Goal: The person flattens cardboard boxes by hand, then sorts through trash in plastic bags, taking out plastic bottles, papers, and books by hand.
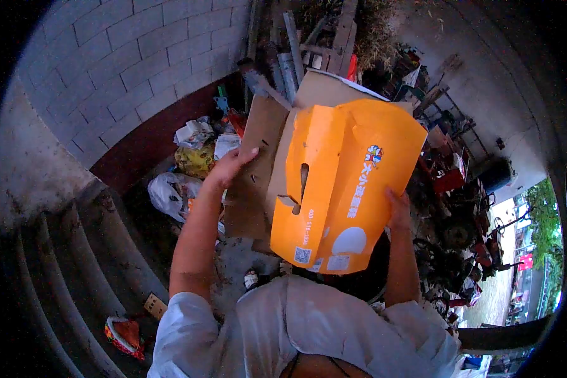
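An orange printed cardboard box [340, 170] is held up in front of my chest, partly unfolded so that its plain brown inside shows. One orange panel has a slot-shaped handle hole, and white lettering and a QR code are printed on the outside. My left hand [229, 167] grips a brown flap on the left, the thumb lying on top and the fingers behind the cardboard. At the right edge of the orange panel, my right hand [397, 210] holds the box, its fingers partly hidden by the cardboard.
Concrete steps [94, 252] run down the left, with a red cloth item [125, 336] on them. Plastic bags [170, 192] of rubbish lie by the block wall [145, 50]. Metal and wooden scraps [290, 72] stand behind the box. Dark machinery and clutter [457, 236] fill the right side.
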Action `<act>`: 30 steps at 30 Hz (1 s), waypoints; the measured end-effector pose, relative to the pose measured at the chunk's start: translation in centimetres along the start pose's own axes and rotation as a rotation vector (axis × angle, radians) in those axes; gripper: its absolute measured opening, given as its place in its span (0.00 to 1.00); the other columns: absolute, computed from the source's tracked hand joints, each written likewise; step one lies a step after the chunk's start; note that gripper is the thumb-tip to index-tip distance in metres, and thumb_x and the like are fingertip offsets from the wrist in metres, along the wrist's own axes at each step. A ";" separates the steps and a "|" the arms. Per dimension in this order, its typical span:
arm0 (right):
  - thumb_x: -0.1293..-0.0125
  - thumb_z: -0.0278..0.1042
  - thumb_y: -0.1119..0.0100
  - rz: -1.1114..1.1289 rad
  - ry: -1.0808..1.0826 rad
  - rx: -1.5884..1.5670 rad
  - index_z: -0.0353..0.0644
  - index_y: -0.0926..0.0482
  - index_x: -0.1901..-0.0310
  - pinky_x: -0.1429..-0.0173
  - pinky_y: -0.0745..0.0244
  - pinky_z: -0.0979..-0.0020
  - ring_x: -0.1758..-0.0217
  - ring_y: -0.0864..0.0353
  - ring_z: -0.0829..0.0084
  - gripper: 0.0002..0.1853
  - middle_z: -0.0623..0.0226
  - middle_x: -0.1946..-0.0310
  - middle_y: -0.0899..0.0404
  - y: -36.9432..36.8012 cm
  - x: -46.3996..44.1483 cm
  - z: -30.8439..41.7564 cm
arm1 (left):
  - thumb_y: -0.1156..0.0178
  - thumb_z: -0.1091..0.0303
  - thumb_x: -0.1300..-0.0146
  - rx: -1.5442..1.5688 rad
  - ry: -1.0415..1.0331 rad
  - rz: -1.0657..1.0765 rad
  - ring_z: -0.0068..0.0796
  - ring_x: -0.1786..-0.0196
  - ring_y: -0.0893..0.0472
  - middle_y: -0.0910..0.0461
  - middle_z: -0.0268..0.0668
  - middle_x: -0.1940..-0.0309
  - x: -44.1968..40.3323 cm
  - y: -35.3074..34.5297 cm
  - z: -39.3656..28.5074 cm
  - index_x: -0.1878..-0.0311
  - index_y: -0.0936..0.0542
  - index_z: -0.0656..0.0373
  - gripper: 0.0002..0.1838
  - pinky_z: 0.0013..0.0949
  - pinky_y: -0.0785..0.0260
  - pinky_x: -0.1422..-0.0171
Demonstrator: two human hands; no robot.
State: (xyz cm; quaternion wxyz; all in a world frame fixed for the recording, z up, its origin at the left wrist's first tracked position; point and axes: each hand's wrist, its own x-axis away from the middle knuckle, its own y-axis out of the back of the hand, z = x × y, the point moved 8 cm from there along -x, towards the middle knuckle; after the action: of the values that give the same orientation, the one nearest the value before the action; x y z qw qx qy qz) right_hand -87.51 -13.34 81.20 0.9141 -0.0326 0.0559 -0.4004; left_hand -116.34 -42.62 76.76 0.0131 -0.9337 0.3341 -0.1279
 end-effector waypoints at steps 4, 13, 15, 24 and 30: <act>0.46 0.31 0.45 -0.057 -0.019 0.360 0.37 0.30 0.55 0.57 0.32 0.72 0.60 0.28 0.74 0.17 0.68 0.61 0.27 0.8 -0.5 -0.1 | 0.42 0.58 0.48 0.327 0.101 0.073 0.29 0.61 0.24 0.25 0.38 0.63 1.6 0.2 3.3 0.53 0.31 0.65 0.23 0.32 0.31 0.57; 0.44 0.35 0.47 -0.136 0.209 0.719 0.37 0.27 0.60 0.65 0.33 0.77 0.69 0.29 0.82 0.13 0.74 0.70 0.26 1.3 -2.7 -0.7 | 0.46 0.61 0.45 0.655 -0.103 0.337 0.27 0.59 0.25 0.25 0.36 0.61 0.2 -2.1 4.9 0.51 0.31 0.62 0.20 0.32 0.31 0.57; 0.43 0.35 0.48 -0.079 0.168 0.503 0.37 0.27 0.59 0.63 0.33 0.77 0.67 0.29 0.82 0.13 0.73 0.69 0.26 0.9 -2.2 -1.2 | 0.45 0.59 0.46 0.474 0.007 0.215 0.27 0.58 0.26 0.26 0.36 0.59 -2.2 -0.2 7.7 0.50 0.32 0.61 0.22 0.32 0.32 0.58; 0.46 0.30 0.45 -0.220 0.055 0.265 0.39 0.26 0.59 0.59 0.30 0.75 0.62 0.27 0.78 0.12 0.69 0.63 0.25 6.6 0.1 -7.5 | 0.43 0.57 0.47 -0.152 -0.148 0.338 0.25 0.55 0.31 0.33 0.41 0.52 -8.1 -9.0 10.0 0.46 0.38 0.63 0.29 0.28 0.37 0.53; 0.44 0.29 0.46 -0.444 -0.007 -0.296 0.39 0.26 0.60 0.59 0.31 0.75 0.61 0.29 0.78 0.10 0.70 0.63 0.26 12.3 3.6 -18.0 | 0.43 0.52 0.49 0.065 0.614 0.660 0.28 0.48 0.33 0.32 0.34 0.51 -6.8 -12.5 30.5 0.45 0.38 0.58 0.31 0.32 0.41 0.45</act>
State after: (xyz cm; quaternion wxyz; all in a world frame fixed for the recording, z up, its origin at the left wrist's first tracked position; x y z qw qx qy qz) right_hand -78.46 -7.97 61.77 0.7892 -0.1791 0.1021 -0.5785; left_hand -106.11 -30.48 47.12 -0.0175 -0.6951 0.5983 -0.3983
